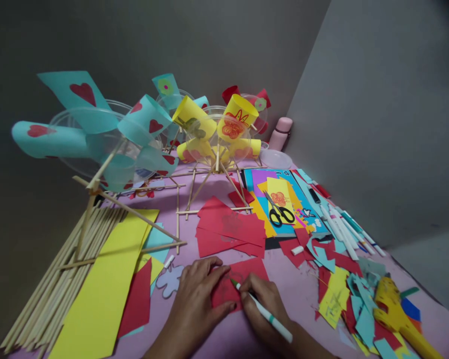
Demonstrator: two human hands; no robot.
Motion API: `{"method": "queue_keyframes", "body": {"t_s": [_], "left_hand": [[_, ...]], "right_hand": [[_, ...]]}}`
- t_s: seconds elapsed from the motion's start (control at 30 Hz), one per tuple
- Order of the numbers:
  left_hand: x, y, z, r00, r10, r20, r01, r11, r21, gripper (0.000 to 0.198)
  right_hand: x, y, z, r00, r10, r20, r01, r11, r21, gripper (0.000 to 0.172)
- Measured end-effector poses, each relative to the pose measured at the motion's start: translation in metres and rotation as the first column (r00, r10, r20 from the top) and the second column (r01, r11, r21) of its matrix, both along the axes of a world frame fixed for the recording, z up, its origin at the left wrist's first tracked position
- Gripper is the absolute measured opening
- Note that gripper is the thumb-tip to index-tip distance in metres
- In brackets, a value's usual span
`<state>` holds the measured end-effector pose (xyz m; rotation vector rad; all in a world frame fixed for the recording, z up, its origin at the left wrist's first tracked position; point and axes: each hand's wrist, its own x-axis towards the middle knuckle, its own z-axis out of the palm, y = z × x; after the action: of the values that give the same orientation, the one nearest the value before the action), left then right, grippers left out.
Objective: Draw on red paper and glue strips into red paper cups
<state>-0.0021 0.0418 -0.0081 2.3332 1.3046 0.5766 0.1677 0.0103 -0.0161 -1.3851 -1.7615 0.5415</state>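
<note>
Red card (247, 268) lies between hands: left hand (198, 289), part-spread, presses its left edge; right hand (268, 296) pinches a pen (273, 320) slanting onto the card's middle.

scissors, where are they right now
In the head view, the scissors lie right of centre, partly on a small yellow card, just beyond and to the right of the red sheets.

Red sheet (224, 293) in the near middle is matt paper, and the marker (272, 319) on it is smooth white plastic. Sticks (65, 271) on the left look like bare wood, next to matt yellow paper (97, 299). Scissors (278, 208) have metal blades, black plastic handles. Glue gun (387, 309), near right, is yellow plastic. Far lid (277, 159): see-through, glossy plastic.
</note>
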Motion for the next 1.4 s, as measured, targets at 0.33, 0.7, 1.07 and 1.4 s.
{"method": "queue_keyframes", "body": {"t_s": [0.33,0.7,1.07,1.4], "left_hand": [[-0.0010,-0.0003,0.0016,1.000,-0.005,0.009,0.004,1.000,0.018,0.053],[0.0000,0.0006,0.0012,1.000,0.000,-0.006,0.000,1.000,0.008,0.055],[0.0001,-0.0001,0.0040,1.000,0.006,0.005,-0.007,1.000,0.010,0.054],[-0.0001,-0.0004,0.0058,1.000,0.007,-0.005,-0.007,1.000,-0.002,0.053]], "right_hand": [[-0.0022,0.0018,0.0001,0.998,0.004,0.065,-0.006,1.000,0.030,0.019],[0.0012,-0.0017,-0.0030,0.998,-0.041,0.054,0.041,0.999,0.000,0.016],[0.0045,-0.0025,0.0005,0.996,-0.075,0.038,0.077,0.995,-0.061,0.015],[0.0069,-0.0046,-0.0021,0.993,-0.096,0.071,0.100,0.993,-0.054,0.014]]}}
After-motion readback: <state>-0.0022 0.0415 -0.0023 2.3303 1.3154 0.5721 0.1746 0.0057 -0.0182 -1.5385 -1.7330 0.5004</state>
